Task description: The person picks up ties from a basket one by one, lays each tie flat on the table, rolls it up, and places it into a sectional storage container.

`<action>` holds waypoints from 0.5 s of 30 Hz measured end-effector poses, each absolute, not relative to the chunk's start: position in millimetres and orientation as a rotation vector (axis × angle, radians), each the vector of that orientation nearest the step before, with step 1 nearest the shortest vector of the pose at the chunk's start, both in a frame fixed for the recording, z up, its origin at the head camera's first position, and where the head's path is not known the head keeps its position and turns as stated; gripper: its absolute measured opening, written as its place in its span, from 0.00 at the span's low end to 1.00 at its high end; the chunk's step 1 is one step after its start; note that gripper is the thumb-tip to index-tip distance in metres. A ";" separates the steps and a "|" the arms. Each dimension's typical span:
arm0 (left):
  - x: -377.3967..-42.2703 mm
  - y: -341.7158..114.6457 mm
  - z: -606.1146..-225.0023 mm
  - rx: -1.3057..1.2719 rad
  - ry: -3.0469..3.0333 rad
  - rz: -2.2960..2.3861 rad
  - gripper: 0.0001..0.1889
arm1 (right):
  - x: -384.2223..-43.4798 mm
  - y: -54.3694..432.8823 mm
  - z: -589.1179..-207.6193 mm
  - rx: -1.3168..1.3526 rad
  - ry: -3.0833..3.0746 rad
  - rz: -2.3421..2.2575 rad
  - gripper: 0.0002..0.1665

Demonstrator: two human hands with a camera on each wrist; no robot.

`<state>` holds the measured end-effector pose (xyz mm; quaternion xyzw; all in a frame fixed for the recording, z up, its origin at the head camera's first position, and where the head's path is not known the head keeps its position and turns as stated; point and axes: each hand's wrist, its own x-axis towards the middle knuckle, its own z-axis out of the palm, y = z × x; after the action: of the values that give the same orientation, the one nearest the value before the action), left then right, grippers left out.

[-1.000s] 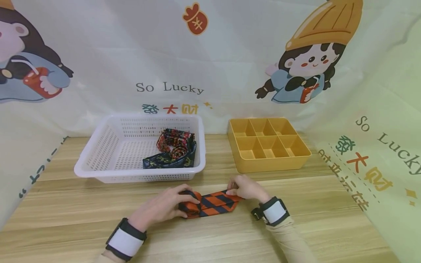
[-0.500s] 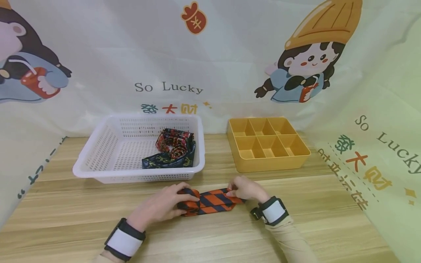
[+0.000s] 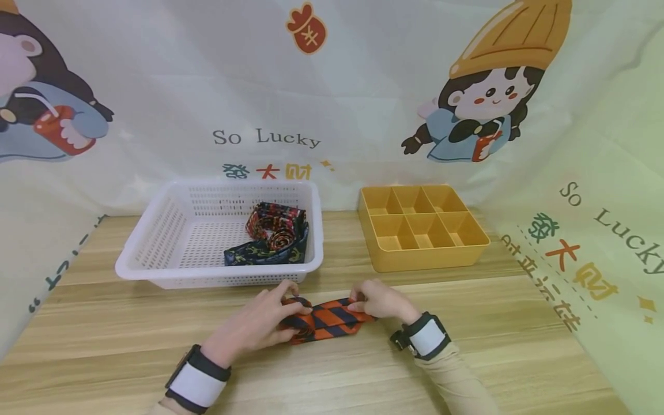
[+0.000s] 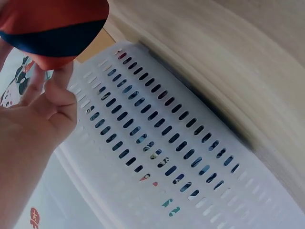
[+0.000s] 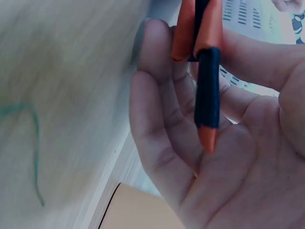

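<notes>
Striped tie (image 3: 331,319) lies partly rolled on the tabletop (image 3: 363,374).
The left hand (image 3: 251,324) curls around its coil; the right hand (image 3: 381,300) pinches the flat end. A slack left grip could let the coil unwind. Beyond, the white basket (image 3: 207,273) with patterned ties (image 3: 275,222) crowds the left hand; a yellow divided box (image 3: 425,262) stands to the right.

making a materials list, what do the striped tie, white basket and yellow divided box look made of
Striped tie: fabric, perhaps silk or polyester, with a slight sheen; it folds softly.
White basket: probably smooth molded plastic, given its regular slots.
Yellow divided box: likely smooth plastic, with thin, even walls.
</notes>
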<state>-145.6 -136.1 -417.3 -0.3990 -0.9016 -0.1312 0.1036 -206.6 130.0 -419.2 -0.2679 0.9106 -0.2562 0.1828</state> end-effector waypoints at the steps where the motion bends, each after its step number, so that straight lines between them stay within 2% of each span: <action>1: -145.6 -136.0 -417.5 -1.183 -2.649 -0.371 0.19 | -205.9 128.7 -419.7 -0.755 2.564 -0.731 0.07; 6: -143.8 -136.1 -417.0 -1.166 -2.640 -0.305 0.22 | -201.5 123.0 -421.4 -0.763 2.549 -0.762 0.08; 13: -143.0 -134.8 -416.3 -1.158 -2.606 -0.309 0.13 | -197.8 114.5 -424.9 -0.769 2.550 -0.771 0.08; 15: -143.3 -132.9 -417.3 -1.156 -2.622 -0.334 0.14 | -197.6 113.2 -426.2 -0.780 2.557 -0.764 0.08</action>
<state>-143.3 -132.9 -417.3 -0.3974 -0.9014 -0.1150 0.1279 -197.6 113.2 -426.2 -0.2759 0.9046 -0.2705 0.1798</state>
